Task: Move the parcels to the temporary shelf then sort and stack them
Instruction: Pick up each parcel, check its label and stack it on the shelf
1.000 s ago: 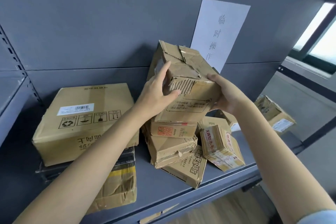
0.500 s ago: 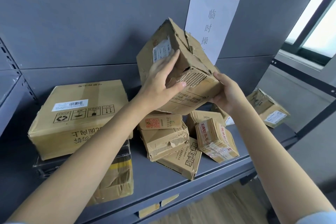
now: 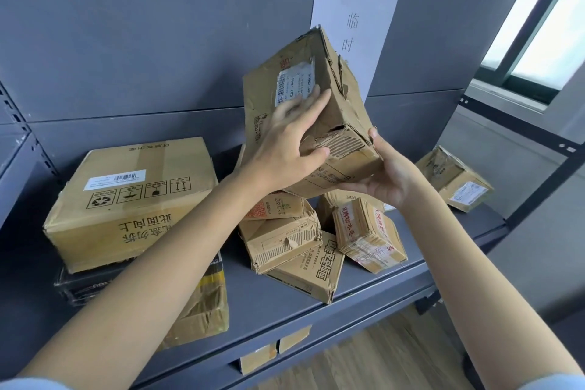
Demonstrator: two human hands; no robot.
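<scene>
Now up off the heap: battered parcel (image 3: 304, 111), tilted steeply, shipping label turned toward the camera, torn corrugated end pointing down and right. Held in the air above the jumbled pile of small parcels (image 3: 304, 241), close in front of the shelf's grey back panel (image 3: 126, 41) and partly covering the paper sign (image 3: 357, 28) taped there. Left hand (image 3: 285, 149) spread across the labelled face, fingers (image 3: 311, 108) lying fairly straight and blurred, thumb hooked over the torn end, so gripping the box. Right hand (image 3: 387, 176) cupped under the lower corner, palm up, fingertips curled against the far edge, carrying the weight. Below, pile leaning every way on the shelf (image 3: 275, 301); to the left a large box (image 3: 133, 196) sitting squarely on a dark parcel (image 3: 91, 282) and a crumpled one (image 3: 202, 307); well off to the right, one lone parcel (image 3: 456, 177).

Looks like the sorting step, label being read or the box being turned for stacking. Next: levelling it flat, picking a stable base, probably the large box or a bare patch of shelf, and setting down gently, crushed cardboard likely to sag under a tight squeeze.
</scene>
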